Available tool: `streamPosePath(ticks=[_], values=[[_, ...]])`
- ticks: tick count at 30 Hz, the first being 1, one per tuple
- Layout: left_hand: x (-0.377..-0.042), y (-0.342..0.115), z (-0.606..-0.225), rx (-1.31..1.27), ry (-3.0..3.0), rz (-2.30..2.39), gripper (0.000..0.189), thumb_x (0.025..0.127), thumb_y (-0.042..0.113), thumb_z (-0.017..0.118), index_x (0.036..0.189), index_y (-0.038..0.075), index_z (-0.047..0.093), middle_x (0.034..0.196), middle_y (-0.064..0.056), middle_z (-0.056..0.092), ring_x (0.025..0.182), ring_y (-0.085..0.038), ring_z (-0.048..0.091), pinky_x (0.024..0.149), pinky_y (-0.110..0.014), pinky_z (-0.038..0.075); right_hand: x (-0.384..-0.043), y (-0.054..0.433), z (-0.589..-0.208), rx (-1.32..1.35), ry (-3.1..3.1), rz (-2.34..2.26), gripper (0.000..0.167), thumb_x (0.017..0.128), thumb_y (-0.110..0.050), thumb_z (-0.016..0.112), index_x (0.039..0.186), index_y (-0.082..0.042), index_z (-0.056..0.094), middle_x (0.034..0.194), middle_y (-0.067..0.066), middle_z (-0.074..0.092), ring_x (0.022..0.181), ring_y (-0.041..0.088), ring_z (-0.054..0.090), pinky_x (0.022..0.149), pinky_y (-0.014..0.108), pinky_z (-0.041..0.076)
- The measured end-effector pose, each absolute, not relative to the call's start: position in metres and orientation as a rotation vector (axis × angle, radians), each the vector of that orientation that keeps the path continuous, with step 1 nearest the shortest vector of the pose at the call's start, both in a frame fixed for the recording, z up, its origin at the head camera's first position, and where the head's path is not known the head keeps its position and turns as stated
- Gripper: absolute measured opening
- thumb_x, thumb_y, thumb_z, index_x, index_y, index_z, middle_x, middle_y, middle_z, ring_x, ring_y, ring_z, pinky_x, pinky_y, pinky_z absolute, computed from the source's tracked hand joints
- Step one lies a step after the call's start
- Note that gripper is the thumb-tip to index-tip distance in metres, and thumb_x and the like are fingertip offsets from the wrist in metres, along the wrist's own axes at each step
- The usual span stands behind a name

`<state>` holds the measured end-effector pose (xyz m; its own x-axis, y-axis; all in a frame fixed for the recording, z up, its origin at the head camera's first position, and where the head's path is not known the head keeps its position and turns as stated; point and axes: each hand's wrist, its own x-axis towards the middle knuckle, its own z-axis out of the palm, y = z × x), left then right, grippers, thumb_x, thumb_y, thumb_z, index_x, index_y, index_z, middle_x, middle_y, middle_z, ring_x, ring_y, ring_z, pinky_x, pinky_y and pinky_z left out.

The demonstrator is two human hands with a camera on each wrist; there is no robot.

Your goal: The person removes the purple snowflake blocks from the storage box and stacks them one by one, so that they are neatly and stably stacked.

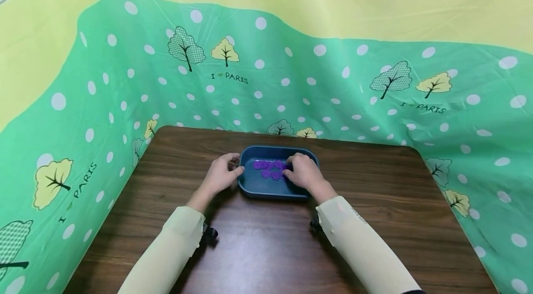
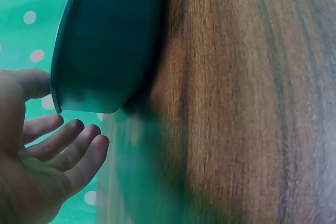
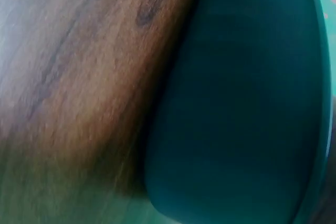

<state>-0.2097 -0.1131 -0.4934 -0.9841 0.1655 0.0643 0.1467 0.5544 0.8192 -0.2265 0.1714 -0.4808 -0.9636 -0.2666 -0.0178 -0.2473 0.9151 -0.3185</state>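
Observation:
A dark blue tray with rounded corners stands on the table. Inside it lie several small purple pieces with bumpy, flower-like outlines. At the tray's left end is my left hand, its thumb at the rim and its fingers loosely bent outside; in the left wrist view the hand shows nothing between its fingers. My right hand reaches over the right side into the tray, thumb and fingertips beside the purple pieces. Whether it pinches one is hidden. In the right wrist view the tray wall fills much of the frame.
The brown wood-grain table extends around the tray. Behind it and at both sides hangs a green and yellow cloth with white dots and printed trees. A small black device sits at the left wrist, another at the right.

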Motion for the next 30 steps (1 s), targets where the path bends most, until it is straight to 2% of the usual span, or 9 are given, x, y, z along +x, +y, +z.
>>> streamPosePath(ticks=[7, 12, 14, 18, 20, 26, 30], values=[[-0.210, -0.111, -0.496, 0.261, 2.691, 1.528, 0.047, 0.093, 0.014, 0.072, 0.137, 0.001, 0.062, 0.118, -0.015, 0.070, 0.102, -0.027, 0.069, 0.091, -0.042, 0.061, -0.228, 0.165, -0.482, -0.307, 3.008, -0.484, 0.033, 0.096, -0.029, 0.073, 0.119, -0.005, 0.075, 0.121, 0.014, 0.070, 0.113, 0.031, 0.066, 0.099, 0.050, 0.057], [-0.207, -0.109, -0.497, 0.229, 2.638, 1.590, 0.046, 0.095, 0.013, 0.070, 0.139, 0.003, 0.060, 0.121, -0.016, 0.069, 0.105, -0.029, 0.069, 0.090, -0.040, 0.061, -0.230, 0.163, -0.484, -0.289, 3.003, -0.453, 0.023, 0.096, -0.029, 0.072, 0.104, -0.008, 0.081, 0.110, 0.009, 0.075, 0.097, 0.026, 0.071, 0.087, 0.046, 0.061], [-0.205, -0.109, -0.497, 0.219, 2.606, 1.629, 0.046, 0.096, 0.012, 0.070, 0.140, 0.003, 0.059, 0.122, -0.017, 0.068, 0.105, -0.030, 0.068, 0.083, -0.039, 0.063, -0.231, 0.163, -0.485, -0.291, 3.009, -0.441, 0.022, 0.096, -0.028, 0.072, 0.102, -0.009, 0.081, 0.108, 0.008, 0.076, 0.094, 0.025, 0.071, 0.085, 0.046, 0.062], [-0.205, -0.109, -0.498, 0.190, 2.538, 1.702, 0.047, 0.096, 0.010, 0.069, 0.141, 0.002, 0.058, 0.123, -0.019, 0.066, 0.102, -0.030, 0.068, 0.063, -0.038, 0.063, -0.231, 0.162, -0.486, -0.299, 3.016, -0.431, 0.022, 0.097, -0.024, 0.072, 0.107, -0.006, 0.080, 0.111, 0.011, 0.075, 0.096, 0.025, 0.070, 0.089, 0.047, 0.062], [-0.206, -0.109, -0.499, 0.171, 2.514, 1.730, 0.047, 0.096, 0.009, 0.069, 0.141, 0.002, 0.057, 0.123, -0.020, 0.066, 0.101, -0.030, 0.068, 0.059, -0.039, 0.063, -0.232, 0.162, -0.486, -0.300, 3.017, -0.426, 0.021, 0.096, -0.023, 0.072, 0.106, -0.006, 0.080, 0.109, 0.011, 0.074, 0.094, 0.024, 0.068, 0.089, 0.047, 0.062], [-0.208, -0.108, -0.503, 0.109, 2.401, 1.828, 0.047, 0.096, 0.005, 0.068, 0.141, -0.003, 0.056, 0.123, -0.025, 0.065, 0.103, -0.032, 0.068, 0.066, -0.035, 0.065, -0.233, 0.161, -0.489, -0.276, 3.013, -0.449, 0.021, 0.096, -0.022, 0.073, 0.110, -0.008, 0.080, 0.112, 0.010, 0.076, 0.102, 0.026, 0.070, 0.093, 0.048, 0.061], [-0.207, -0.108, -0.505, 0.054, 2.294, 1.882, 0.045, 0.098, 0.006, 0.067, 0.140, -0.008, 0.056, 0.123, -0.026, 0.065, 0.099, -0.032, 0.071, 0.068, -0.037, 0.066, -0.233, 0.161, -0.490, -0.239, 3.000, -0.471, 0.023, 0.096, -0.023, 0.074, 0.113, -0.009, 0.079, 0.115, 0.009, 0.076, 0.106, 0.028, 0.070, 0.094, 0.049, 0.060]])
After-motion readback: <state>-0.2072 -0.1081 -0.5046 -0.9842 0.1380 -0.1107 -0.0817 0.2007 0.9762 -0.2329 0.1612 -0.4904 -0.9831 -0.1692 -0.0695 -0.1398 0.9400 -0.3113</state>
